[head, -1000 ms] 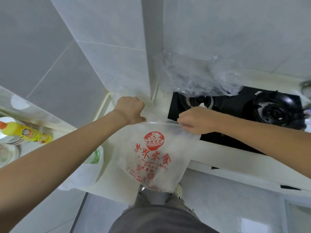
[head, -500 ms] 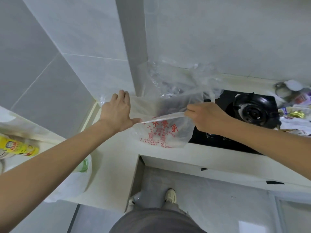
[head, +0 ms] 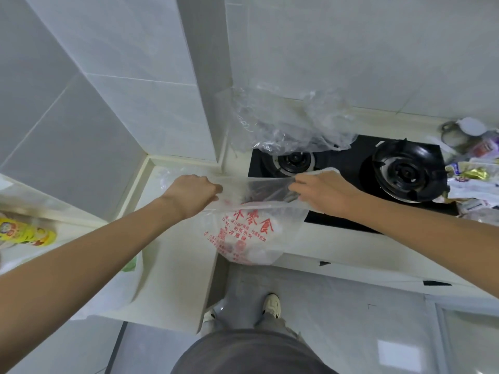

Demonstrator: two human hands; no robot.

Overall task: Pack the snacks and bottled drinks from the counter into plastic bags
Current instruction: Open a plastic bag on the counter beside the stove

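Both arms are bare from the near edge of view right down to the hands, the left hand (head: 193, 194) and the right hand (head: 322, 191), with no sleeves, watch, rings or bands showing on them. Below, the person wears loose grey trousers (head: 251, 352) that fall in soft folds over the ankles. A pale, off-white shoe (head: 272, 305) with a rounded toe pokes out from the right trouser leg.

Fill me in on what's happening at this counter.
A person is holding a plastic bag with red print by its rim, left hand and right hand each gripping one side at the counter's front edge. The snacks lie beyond the stove, to the right, unpacked.
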